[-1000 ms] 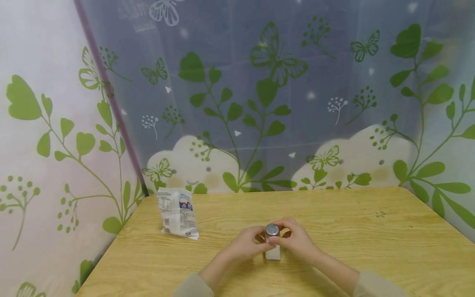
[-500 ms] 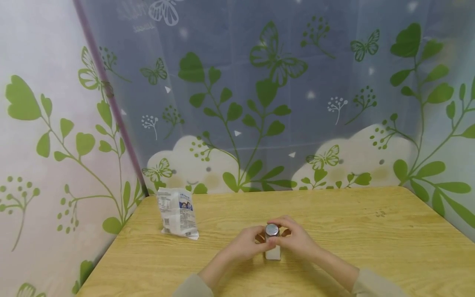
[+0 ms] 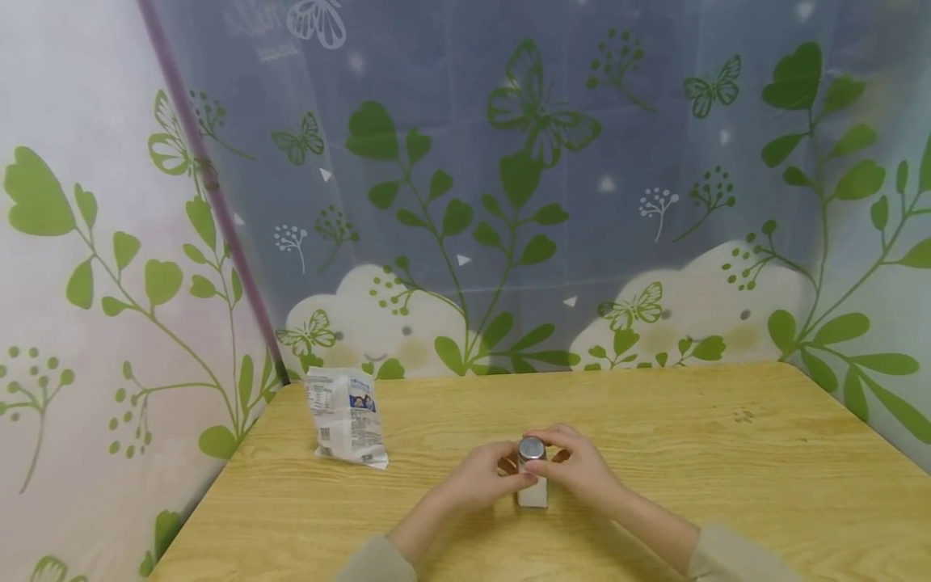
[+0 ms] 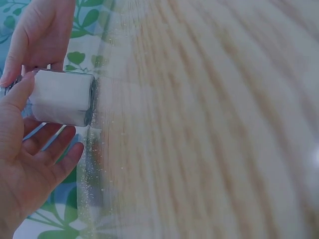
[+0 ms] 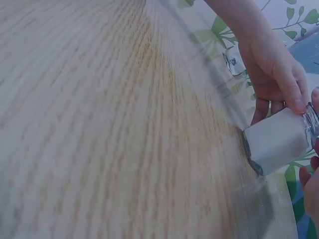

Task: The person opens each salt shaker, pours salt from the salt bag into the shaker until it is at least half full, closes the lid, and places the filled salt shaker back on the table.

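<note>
A square glass seasoning jar point(image 3: 533, 493) of white powder stands upright on the table, topped by a round metal lid point(image 3: 532, 447). My left hand point(image 3: 482, 477) grips the jar from the left, thumb across its near side. In the left wrist view, other fingers point(image 4: 57, 149) of that hand spread loosely beyond the glass. From the right, my right hand point(image 3: 582, 467) pinches the lid between thumb and forefinger. The right wrist view shows the jar's powder point(image 5: 278, 137) filling most of the glass up to the neck.
A white printed packet point(image 3: 347, 416) stands on the wooden table point(image 3: 691, 436) to the left. White grains point(image 4: 89, 184) are scattered near the jar. A patterned curtain point(image 3: 436, 202) rises behind the table, with more curtain at both sides.
My right fingertips have shifted slightly leftward around the far side of the lid. The left hand keeps its grip, and the jar stays in place.
</note>
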`<state>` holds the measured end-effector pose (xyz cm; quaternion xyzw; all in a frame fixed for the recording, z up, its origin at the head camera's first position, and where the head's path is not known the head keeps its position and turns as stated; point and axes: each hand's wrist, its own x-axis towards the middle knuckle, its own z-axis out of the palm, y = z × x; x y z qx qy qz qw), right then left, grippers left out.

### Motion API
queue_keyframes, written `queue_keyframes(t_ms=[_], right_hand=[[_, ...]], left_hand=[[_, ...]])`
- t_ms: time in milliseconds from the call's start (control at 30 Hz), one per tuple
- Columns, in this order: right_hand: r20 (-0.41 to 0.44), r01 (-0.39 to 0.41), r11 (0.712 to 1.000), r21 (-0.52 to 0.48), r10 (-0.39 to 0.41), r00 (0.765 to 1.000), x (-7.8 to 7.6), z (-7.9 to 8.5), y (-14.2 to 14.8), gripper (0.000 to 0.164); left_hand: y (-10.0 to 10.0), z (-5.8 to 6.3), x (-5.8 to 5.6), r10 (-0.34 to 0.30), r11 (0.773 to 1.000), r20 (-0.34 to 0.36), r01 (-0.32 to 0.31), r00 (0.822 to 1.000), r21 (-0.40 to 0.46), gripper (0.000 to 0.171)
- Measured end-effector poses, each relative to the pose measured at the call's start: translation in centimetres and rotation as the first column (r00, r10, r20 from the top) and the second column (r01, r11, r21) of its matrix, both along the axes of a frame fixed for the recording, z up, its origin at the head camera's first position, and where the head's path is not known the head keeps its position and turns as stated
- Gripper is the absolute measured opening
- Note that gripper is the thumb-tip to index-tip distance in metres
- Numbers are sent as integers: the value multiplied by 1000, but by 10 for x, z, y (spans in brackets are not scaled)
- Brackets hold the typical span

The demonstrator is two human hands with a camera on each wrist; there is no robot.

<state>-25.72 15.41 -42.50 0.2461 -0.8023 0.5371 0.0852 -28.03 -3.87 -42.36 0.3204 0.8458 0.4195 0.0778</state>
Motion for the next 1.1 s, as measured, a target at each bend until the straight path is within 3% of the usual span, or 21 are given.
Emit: queue_keyframes(t_ms=[300,533,833,1100], right_hand=[[21,149,988,-40,-148,989,5,-1,-11,34],[46,174,982,-77,-170,984,5,-5,-18,26],[70,121,980,-155,-111,991,7,-7,-20,26],[91,-13,1000,-23,15,996,1,2,-7,45]], left_hand=[[-1,1,1,-5,1000,13,5,1000,3,25],[-1,1,1,7,1000,15,-7,1000,16,23],[-1,-1,0,-3,1000,0,3,1000,-2,27],[-2,-1,-1,-1,1000,-3,1,1000,-16,27]])
